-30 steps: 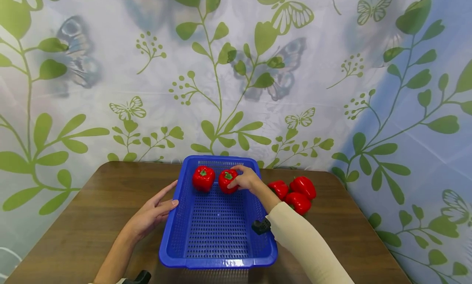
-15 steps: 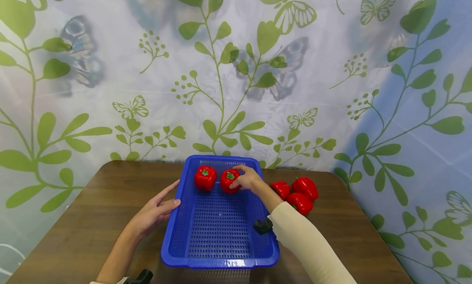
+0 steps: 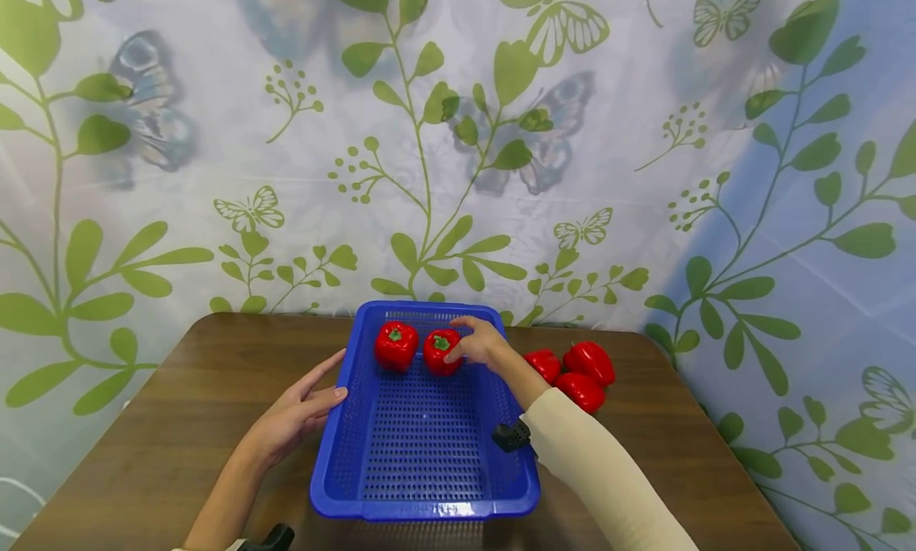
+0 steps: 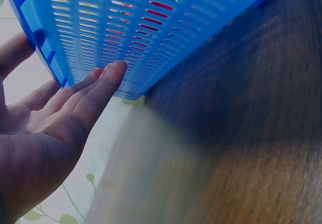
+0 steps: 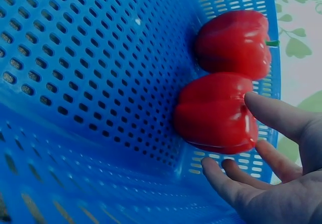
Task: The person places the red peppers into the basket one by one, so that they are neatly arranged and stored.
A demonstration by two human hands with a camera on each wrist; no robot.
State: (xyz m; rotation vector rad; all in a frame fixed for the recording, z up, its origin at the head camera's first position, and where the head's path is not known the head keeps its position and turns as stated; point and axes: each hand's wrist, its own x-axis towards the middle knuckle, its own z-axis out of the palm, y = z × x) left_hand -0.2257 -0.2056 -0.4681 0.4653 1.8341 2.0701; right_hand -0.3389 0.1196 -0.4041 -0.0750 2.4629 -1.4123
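A blue perforated plastic basket [image 3: 425,510] stands on the wooden table. Inside its far end, two red bell peppers sit side by side with green stems up: the left bell pepper [image 3: 396,347] and the right bell pepper [image 3: 438,362]. My right hand [image 3: 481,346] reaches over the basket's right side to the right pepper. In the right wrist view its thumb [image 5: 274,114] lies at the pepper's top, the other fingers spread loosely around its side. My left hand [image 3: 296,412] rests against the basket's left side with extended fingers [image 4: 103,93] along the outer wall.
Three more red bell peppers [image 3: 588,363] lie grouped on the table [image 3: 644,455], right of the basket and beyond the right forearm. A patterned curtain [image 3: 458,177] with leaves and butterflies hangs behind the table. A white cable [image 3: 21,487] shows at the lower left.
My right hand's fingers have loosened slightly from the right pepper, which stays in place. The left hand and basket hold their positions; the head view shifts a little.
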